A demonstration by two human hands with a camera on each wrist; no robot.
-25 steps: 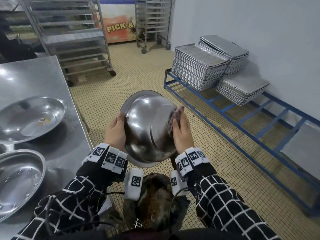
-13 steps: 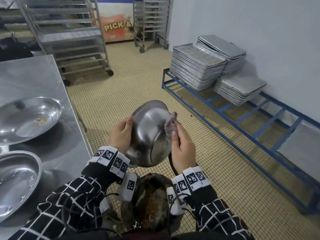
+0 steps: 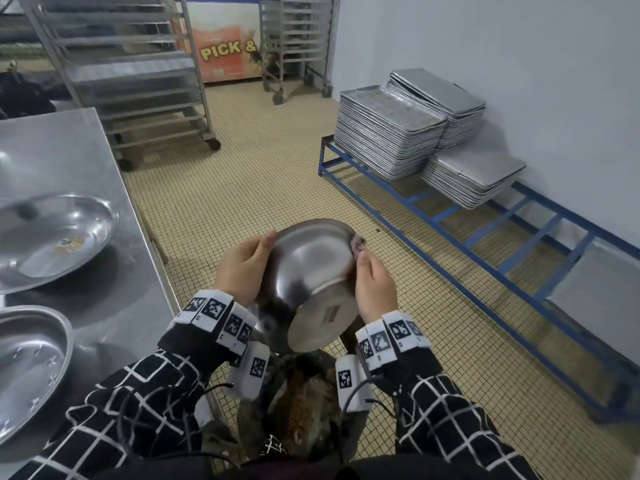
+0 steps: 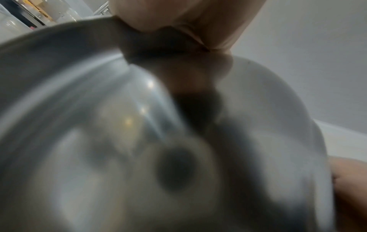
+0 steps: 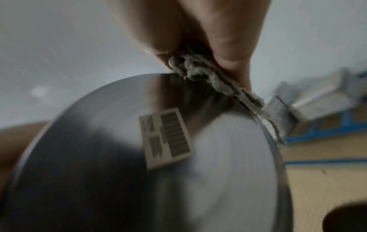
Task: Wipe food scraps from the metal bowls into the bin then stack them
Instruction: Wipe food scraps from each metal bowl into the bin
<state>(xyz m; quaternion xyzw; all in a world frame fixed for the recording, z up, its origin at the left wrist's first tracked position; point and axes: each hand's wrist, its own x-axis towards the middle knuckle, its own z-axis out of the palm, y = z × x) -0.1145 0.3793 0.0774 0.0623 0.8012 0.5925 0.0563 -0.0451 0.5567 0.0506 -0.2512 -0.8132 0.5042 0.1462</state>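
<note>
bowl (image 3: pixel 304 271) now tipped further, flat base toward the camera, above the bin (image 3: pixel 301 403). left hand (image 3: pixel 242 268) grips its rim; right hand (image 3: pixel 375 289) pinches a rag (image 5: pixel 198 70) there.

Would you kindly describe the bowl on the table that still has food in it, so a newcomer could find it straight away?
Start at the long stainless steel table along the left of the room, where two shallow round metal bowls sit near its edge. The one you want is the farther shallow metal bowl. Unlike the nearer shallow metal bowl, it has a small yellowish food scrap inside it.
</note>
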